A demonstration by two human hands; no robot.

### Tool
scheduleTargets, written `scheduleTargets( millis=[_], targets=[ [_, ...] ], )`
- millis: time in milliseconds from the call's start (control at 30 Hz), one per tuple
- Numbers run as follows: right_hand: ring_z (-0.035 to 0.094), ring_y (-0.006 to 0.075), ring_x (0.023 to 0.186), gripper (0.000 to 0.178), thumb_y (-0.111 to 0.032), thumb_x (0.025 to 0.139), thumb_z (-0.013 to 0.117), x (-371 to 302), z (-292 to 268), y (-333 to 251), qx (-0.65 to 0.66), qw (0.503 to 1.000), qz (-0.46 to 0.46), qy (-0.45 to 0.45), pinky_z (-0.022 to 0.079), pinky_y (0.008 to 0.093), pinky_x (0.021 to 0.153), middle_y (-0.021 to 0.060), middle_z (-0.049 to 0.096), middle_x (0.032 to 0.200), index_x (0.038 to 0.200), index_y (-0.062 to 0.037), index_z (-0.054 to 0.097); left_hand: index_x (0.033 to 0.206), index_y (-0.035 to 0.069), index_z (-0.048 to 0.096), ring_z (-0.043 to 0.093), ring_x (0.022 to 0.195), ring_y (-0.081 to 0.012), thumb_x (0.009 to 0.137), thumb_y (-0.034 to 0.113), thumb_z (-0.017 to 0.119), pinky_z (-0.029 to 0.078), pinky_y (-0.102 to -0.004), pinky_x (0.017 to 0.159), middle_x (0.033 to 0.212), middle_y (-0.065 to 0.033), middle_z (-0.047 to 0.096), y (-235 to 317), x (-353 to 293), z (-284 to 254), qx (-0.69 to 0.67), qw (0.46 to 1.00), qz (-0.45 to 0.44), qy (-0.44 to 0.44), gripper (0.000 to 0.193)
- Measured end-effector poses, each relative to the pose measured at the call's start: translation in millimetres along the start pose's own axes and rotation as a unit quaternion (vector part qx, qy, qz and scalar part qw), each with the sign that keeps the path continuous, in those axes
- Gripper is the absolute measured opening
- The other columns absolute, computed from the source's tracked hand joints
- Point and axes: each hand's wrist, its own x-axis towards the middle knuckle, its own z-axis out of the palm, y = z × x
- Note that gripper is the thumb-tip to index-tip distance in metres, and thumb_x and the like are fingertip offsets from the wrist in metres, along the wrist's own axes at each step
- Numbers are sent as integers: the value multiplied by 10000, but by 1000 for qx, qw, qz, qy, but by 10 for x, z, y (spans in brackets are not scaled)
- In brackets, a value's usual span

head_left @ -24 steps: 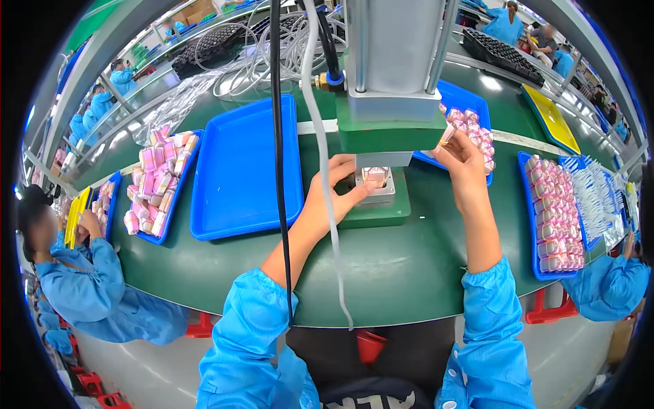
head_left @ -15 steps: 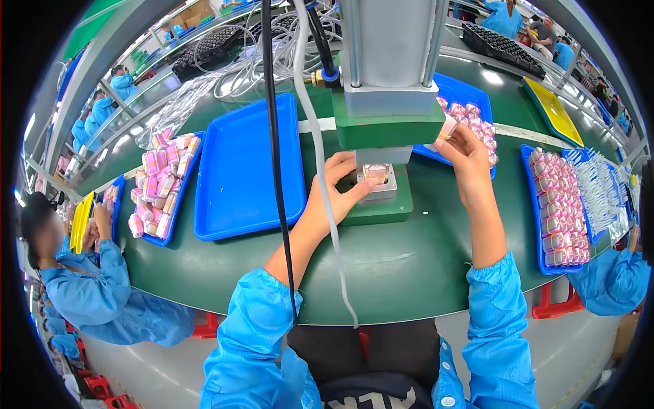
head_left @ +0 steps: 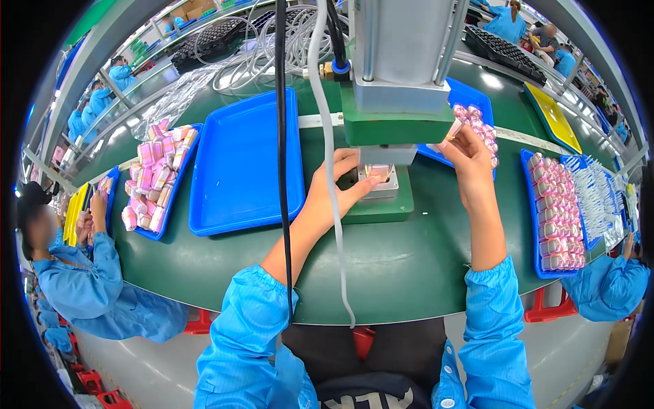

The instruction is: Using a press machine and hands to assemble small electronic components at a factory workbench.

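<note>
Under a press with a green block (head_left: 398, 126), a small pink-and-white wrapped block (head_left: 377, 172) sits in a metal fixture (head_left: 381, 191) on a green base. My left hand (head_left: 330, 194) reaches in from the left, its thumb on that block and its index finger partly behind the press head. My right hand (head_left: 471, 155) is raised just right of the press, pinching another small wrapped block (head_left: 454, 129) between thumb and fingers. Close behind the right hand is a blue tray (head_left: 477, 95) with several similar blocks.
Left of the press lies a bare blue tray (head_left: 246, 170), then a blue tray heaped with wrapped blocks (head_left: 160, 174). On the right are a tray of blocks in rows (head_left: 555, 211), white strips (head_left: 593, 194) and a yellow tray (head_left: 552, 116). Cables (head_left: 283, 136) hang in front. Co-workers sit at both sides.
The view has shifted slightly. Both hands keep nearly the same places, and the block in my right hand is tilted a little differently.
</note>
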Motion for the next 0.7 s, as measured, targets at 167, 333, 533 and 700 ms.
scheduleTargets(
  millis=[167,333,533,700],
  targets=[
    [645,175,1074,397,-53,857,726,-7,19,-8,11,1000,-8,1,488,308,961,112,676,1151,1225,42,610,1135,27,704,630,1044,-257,816,180,757,494,-365,911,1173,-131,619,20,-1,-9,-39,999,-18,-4,358],
    [644,177,1075,396,-48,858,723,1,8,-11,8,1000,-7,-7,486,311,962,110,679,1145,1228,38,611,1117,48,719,626,1057,-269,818,181,752,490,-380,927,1190,-138,616,28,-1,-5,-17,1000,-16,-1,329],
    [645,175,1068,377,-49,859,723,-10,6,-18,10,1000,-4,-1,485,310,957,99,681,1136,1213,31,619,1140,14,695,602,1093,-298,821,212,753,467,-390,958,1189,-144,606,67,3,-15,47,998,32,-2,380],
    [647,178,1065,368,-52,857,730,-7,37,0,-3,1000,-1,-22,487,310,953,91,682,1126,1200,30,625,1182,37,678,550,1180,-251,865,187,713,399,-355,1035,1243,-96,611,76,-7,-28,25,999,19,24,352]
  ],
)
